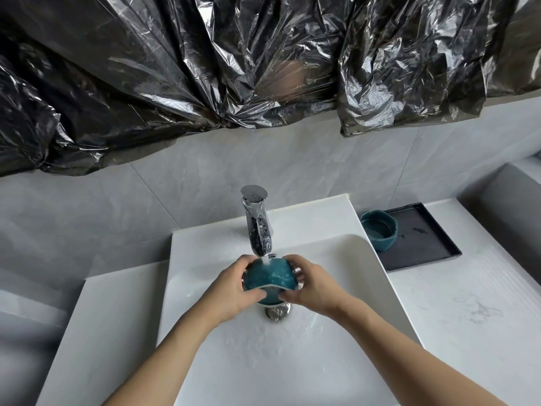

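A teal bowl (269, 275) is held over the white sink (336, 253), tipped so its outside faces up under the running water from the chrome faucet (257, 227). My left hand (231, 288) grips its left side, with the thumb on the near rim. From the other side my right hand (310, 288) grips the bowl, fingers curled over the far edge. Below the bowl the metal drain (276, 313) shows, partly hidden.
A second teal cup (379, 231) stands on a black tray (430, 241) on the counter to the right. White marble counter (468, 317) flanks the sink. Crumpled black plastic sheeting (205, 68) covers the wall above grey tiles.
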